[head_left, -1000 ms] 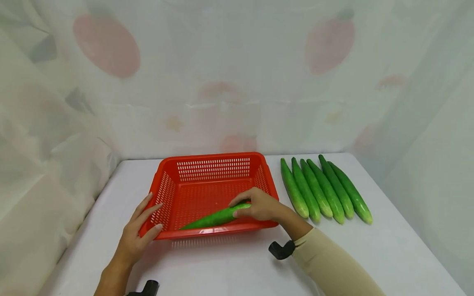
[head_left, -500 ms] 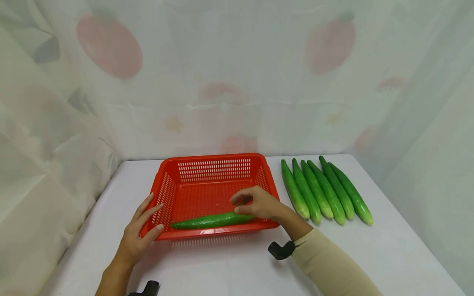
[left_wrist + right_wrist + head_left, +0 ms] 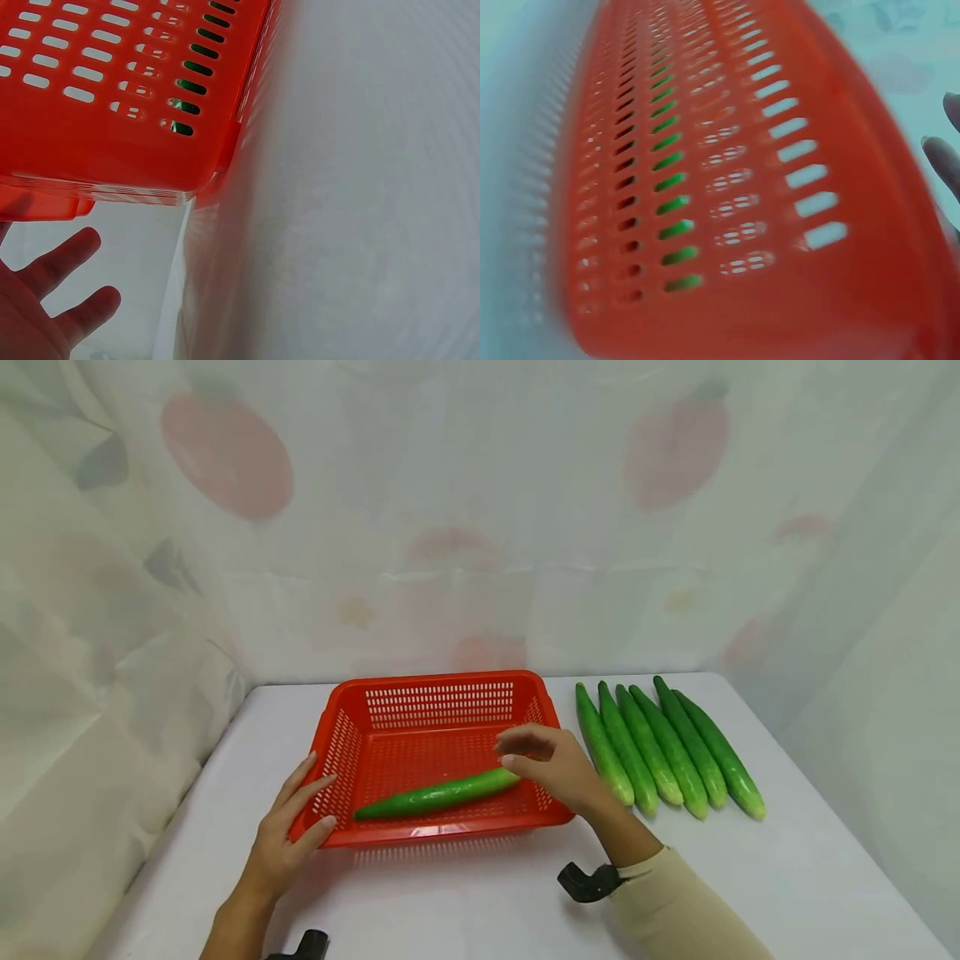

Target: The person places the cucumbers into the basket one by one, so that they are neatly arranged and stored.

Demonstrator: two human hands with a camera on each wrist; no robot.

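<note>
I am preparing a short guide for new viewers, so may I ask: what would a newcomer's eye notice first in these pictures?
Most likely the bright red basket, near the middle of the white table, with one green cucumber lying inside toward its near side. Next, probably, the six cucumbers side by side on the table, to the basket's right.

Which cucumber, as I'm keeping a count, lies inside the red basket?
The single cucumber with its paler end by the right hand; the other six cucumbers lie together on the table, right of the basket.
</note>
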